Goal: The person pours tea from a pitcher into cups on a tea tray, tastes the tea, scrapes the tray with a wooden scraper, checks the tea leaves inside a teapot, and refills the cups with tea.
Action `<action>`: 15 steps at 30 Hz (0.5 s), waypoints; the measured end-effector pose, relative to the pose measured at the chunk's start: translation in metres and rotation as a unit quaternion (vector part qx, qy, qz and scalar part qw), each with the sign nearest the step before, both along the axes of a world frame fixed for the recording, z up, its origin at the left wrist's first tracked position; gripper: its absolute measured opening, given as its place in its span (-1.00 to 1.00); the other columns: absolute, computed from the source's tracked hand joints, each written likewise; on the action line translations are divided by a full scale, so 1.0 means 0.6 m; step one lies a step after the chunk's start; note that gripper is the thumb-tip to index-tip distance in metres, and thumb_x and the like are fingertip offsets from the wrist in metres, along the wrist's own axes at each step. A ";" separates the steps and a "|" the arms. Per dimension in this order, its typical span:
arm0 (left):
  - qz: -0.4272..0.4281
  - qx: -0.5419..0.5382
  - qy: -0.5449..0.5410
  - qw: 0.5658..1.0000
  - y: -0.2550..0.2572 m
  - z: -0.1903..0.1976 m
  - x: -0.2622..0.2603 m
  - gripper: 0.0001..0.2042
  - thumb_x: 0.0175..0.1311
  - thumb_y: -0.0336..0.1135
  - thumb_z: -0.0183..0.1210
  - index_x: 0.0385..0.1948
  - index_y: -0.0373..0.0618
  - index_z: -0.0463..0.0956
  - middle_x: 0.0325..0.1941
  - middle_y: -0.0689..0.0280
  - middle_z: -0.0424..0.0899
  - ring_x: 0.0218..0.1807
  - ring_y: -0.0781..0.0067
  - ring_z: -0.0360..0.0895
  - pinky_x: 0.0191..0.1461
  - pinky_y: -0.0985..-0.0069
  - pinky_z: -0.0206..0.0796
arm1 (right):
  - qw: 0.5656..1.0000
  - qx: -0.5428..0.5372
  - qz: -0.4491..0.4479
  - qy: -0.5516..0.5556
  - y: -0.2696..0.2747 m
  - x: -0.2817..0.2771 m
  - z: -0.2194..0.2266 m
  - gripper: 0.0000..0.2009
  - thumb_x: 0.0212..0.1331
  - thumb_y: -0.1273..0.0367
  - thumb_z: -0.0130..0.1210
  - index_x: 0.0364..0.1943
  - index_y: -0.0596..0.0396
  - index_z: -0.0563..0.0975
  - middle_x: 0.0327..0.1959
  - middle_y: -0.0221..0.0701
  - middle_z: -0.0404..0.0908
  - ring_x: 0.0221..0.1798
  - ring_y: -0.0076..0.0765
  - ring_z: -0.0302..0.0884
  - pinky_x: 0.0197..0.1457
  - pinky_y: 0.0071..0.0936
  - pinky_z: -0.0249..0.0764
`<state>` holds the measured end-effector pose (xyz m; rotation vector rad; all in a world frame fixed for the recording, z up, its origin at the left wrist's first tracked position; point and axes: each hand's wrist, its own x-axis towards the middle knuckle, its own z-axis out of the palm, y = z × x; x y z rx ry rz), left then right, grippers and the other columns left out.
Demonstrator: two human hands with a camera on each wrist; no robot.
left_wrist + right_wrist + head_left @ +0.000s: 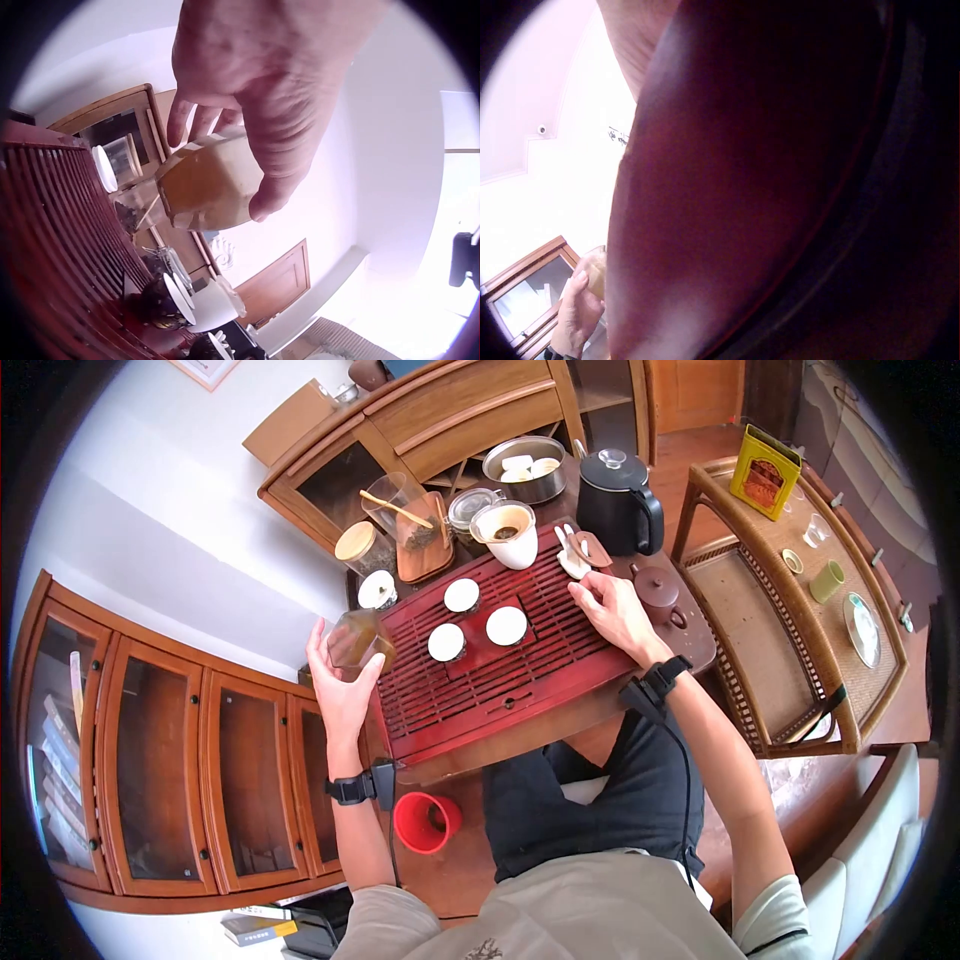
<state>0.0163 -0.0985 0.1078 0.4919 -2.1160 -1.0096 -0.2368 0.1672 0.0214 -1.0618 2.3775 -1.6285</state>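
Note:
My left hand [342, 688] grips a clear faceted glass pitcher [214, 184] between thumb and fingers, at the left edge of the red slatted tea tray [430, 725]. Amber liquid fills part of the glass. In the left wrist view it is lifted beside the tray. Several small cups [461, 596] with white tops stand mid-tray. At the tray's right edge lies my right hand [615, 610], fingers loosely curled, near white tongs-like pieces [572, 552] and a brown teapot [656, 588]. The tray's dark red side [720, 172] fills most of the right wrist view.
Behind the tray stand a white dripper-like cup [512, 545], a black kettle [614, 500], a metal bowl [525, 468] and a lidded jar [362, 548]. A rattan cart [770, 630] is at right. A red bin [426, 823] sits below, left.

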 end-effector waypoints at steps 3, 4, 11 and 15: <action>-0.025 0.002 -0.023 0.999 0.013 0.012 0.011 -0.16 0.03 -0.47 0.36 0.38 -0.16 0.03 0.27 0.08 0.37 0.30 0.25 0.37 0.34 0.32 0.25 | 1.000 -0.005 -0.003 0.017 0.000 0.001 0.003 -0.67 0.30 0.23 0.08 -0.42 0.29 0.51 -0.61 -0.05 0.51 -0.54 -0.12 0.50 -0.35 -0.24 0.41; -0.052 0.002 -0.052 0.997 0.013 0.013 0.015 -0.15 0.02 -0.43 0.37 0.38 -0.16 0.03 0.26 0.09 0.38 0.29 0.25 0.37 0.35 0.32 0.25 | 1.000 -0.001 -0.001 0.011 0.001 0.001 0.004 -0.67 0.30 0.23 0.07 -0.42 0.29 0.51 -0.60 -0.04 0.52 -0.53 -0.11 0.51 -0.34 -0.24 0.42; -0.099 -0.037 -0.154 0.982 0.029 0.023 0.011 -0.10 -0.12 -0.38 0.44 0.36 -0.14 0.11 0.20 0.02 0.46 0.23 0.22 0.47 0.34 0.29 0.23 | 1.000 0.023 -0.003 0.006 0.001 0.002 0.006 -0.67 0.29 0.23 0.07 -0.42 0.29 0.52 -0.58 -0.02 0.53 -0.51 -0.07 0.54 -0.32 -0.23 0.43; -0.105 -0.085 -0.207 0.969 0.027 0.025 0.001 -0.11 -0.11 -0.34 0.44 0.35 -0.12 0.12 0.18 0.01 0.48 0.24 0.16 0.46 0.34 0.28 0.24 | 1.000 0.015 -0.006 0.018 0.003 0.005 0.010 -0.67 0.29 0.22 0.07 -0.41 0.29 0.52 -0.56 -0.01 0.54 -0.47 -0.01 0.57 -0.30 -0.22 0.44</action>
